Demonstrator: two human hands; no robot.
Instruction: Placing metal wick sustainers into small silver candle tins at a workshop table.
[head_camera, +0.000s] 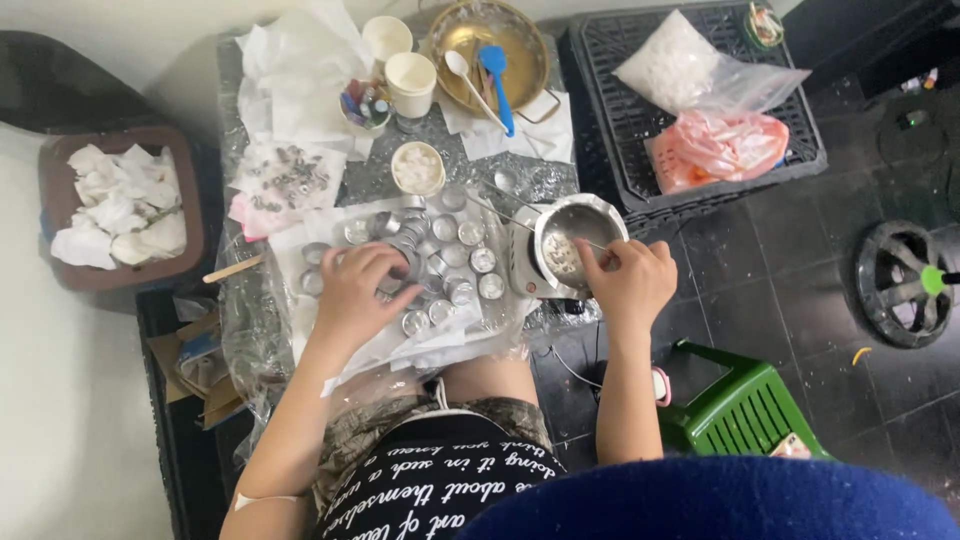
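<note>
My left hand (360, 290) rests over a cluster of several small round metal cups (455, 260) on a white sheet, its fingers closed on one small cup. My right hand (628, 280) is at the rim of a small steel pot (575, 240) and pinches a thin stick that reaches into it. White chunks lie in the bottom of the pot. The pot sits on a small burner at the right edge of the foil-covered table (520, 180).
A brass bowl (490, 45) holds a blue spatula and a white spoon. Paper cups (410, 80), a cup of white pieces (417, 167), crumpled paper, a bin of tissues (115, 210), a black crate (690, 110) with bags, a green stool (740, 410).
</note>
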